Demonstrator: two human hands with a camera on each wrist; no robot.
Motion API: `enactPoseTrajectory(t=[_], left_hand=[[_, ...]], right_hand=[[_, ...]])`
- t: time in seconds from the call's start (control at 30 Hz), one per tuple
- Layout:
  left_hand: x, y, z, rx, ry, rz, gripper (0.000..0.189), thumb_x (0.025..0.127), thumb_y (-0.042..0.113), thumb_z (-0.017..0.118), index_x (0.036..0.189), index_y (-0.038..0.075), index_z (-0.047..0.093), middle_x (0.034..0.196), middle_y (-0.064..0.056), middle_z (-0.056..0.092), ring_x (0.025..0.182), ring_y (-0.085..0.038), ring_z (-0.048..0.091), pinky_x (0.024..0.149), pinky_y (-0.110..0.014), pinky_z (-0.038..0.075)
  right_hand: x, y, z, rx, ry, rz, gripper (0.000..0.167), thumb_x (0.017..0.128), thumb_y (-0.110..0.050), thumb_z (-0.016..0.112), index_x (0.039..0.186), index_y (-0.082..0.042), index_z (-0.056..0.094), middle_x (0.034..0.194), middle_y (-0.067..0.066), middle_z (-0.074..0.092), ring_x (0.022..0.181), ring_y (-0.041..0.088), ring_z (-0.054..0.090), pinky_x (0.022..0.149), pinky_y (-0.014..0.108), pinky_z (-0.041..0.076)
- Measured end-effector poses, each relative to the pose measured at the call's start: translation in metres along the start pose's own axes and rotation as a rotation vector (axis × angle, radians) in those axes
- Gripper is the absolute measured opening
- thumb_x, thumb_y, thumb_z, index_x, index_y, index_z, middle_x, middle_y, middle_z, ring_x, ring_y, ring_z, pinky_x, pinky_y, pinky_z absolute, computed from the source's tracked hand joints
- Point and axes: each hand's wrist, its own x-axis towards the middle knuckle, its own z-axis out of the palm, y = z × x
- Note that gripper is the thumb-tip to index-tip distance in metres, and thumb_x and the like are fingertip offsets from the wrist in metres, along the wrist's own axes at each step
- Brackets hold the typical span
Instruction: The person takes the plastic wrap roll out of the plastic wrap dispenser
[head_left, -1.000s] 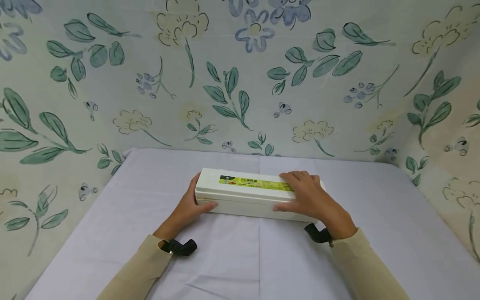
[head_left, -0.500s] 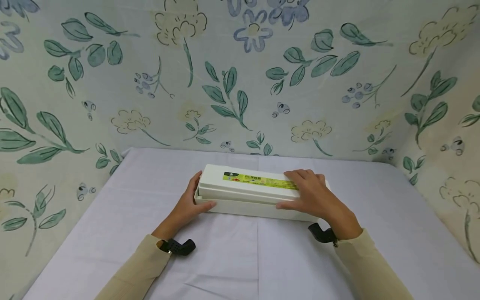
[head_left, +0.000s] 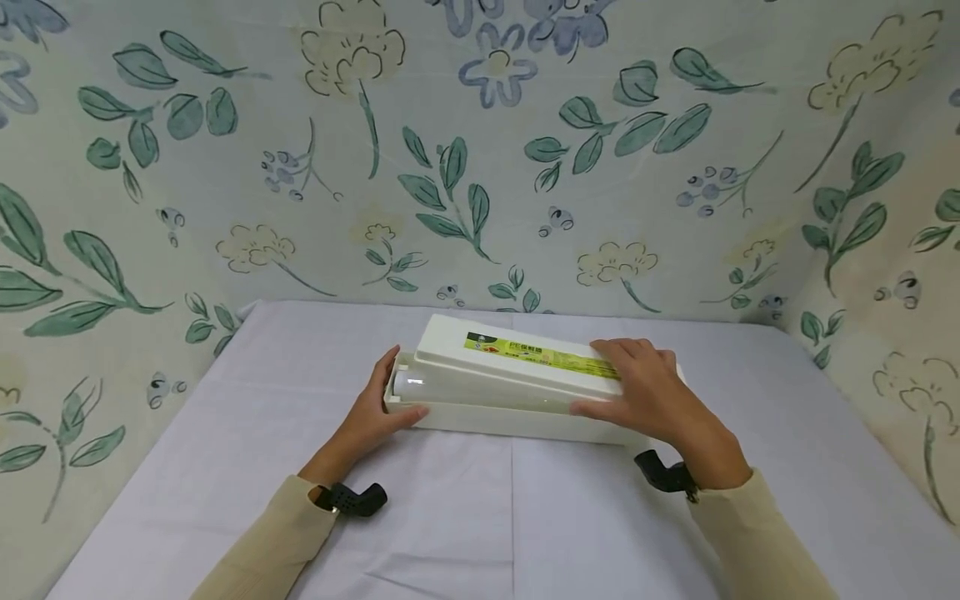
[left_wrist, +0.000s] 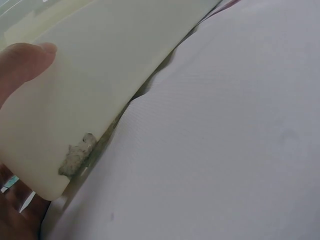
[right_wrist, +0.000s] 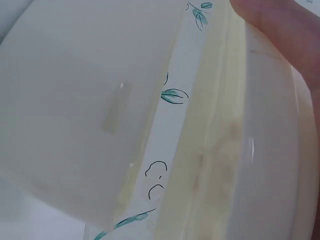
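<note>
A long white cling film dispenser box lies on the table, its lid [head_left: 442, 335] bearing a yellow-green label [head_left: 540, 355]. My left hand [head_left: 372, 414] grips the left end of the box base [head_left: 487, 419], thumb [left_wrist: 27, 62] along the front wall. My right hand [head_left: 647, 393] holds the lid near its right end, thumb in front and fingers over the top. The lid sits raised and shifted right, uncovering a pale cling film roll [head_left: 442, 387] inside. In the right wrist view, a gap shows between base [right_wrist: 60, 105] and lid [right_wrist: 270, 130].
A white cloth [head_left: 435, 517] covers the table, with a few creases. Behind and at the sides hangs a floral curtain [head_left: 510, 267]. A black camera mount is strapped to each wrist.
My right hand has lifted the lid off the base and moved it up and right, baring the roll. My left hand has stayed on the base's left end.
</note>
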Motion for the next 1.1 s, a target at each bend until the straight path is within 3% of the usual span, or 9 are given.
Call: enactPoseTrajectory(t=[0.17, 0.4, 0.7, 1.1], left_hand=[[0.000, -0.001, -0.001, -0.021, 0.014, 0.011, 0.105, 0.077, 0.034, 0.081, 0.154, 0.030, 0.010, 0.152, -0.006, 0.031, 0.131, -0.031, 0.040, 0.104, -0.057, 0.034], [0.000, -0.004, 0.003, -0.050, -0.030, 0.021, 0.104, 0.079, 0.032, 0.080, 0.155, 0.027, 0.009, 0.151, -0.006, 0.033, 0.127, -0.031, 0.044, 0.100, -0.054, 0.040], [-0.001, -0.005, 0.000, -0.054, -0.022, 0.025, 0.103, 0.079, 0.032, 0.080, 0.155, 0.025, 0.010, 0.152, -0.004, 0.032, 0.128, -0.030, 0.042, 0.101, -0.055, 0.038], [-0.001, -0.004, -0.001, -0.039, -0.018, 0.024, 0.104, 0.079, 0.034, 0.080, 0.155, 0.028, 0.009, 0.152, -0.006, 0.031, 0.128, -0.031, 0.042, 0.102, -0.055, 0.038]], right_hand=[[-0.001, 0.003, -0.009, -0.034, 0.021, 0.035, 0.092, 0.068, -0.068, 0.074, 0.134, -0.007, 0.052, 0.130, 0.017, 0.055, 0.116, 0.035, 0.046, 0.081, 0.052, 0.031], [-0.014, 0.012, -0.016, -0.032, 0.021, 0.120, 0.090, 0.068, -0.062, 0.077, 0.134, -0.006, 0.051, 0.130, 0.021, 0.053, 0.113, 0.038, 0.046, 0.080, 0.056, 0.029], [-0.022, 0.024, -0.022, -0.018, 0.068, 0.171, 0.093, 0.068, -0.063, 0.077, 0.133, -0.003, 0.049, 0.129, 0.027, 0.052, 0.109, 0.042, 0.044, 0.081, 0.062, 0.027], [-0.033, 0.045, -0.033, -0.010, 0.054, 0.272, 0.096, 0.068, -0.064, 0.076, 0.134, -0.001, 0.047, 0.130, 0.031, 0.048, 0.112, 0.047, 0.039, 0.078, 0.068, 0.023]])
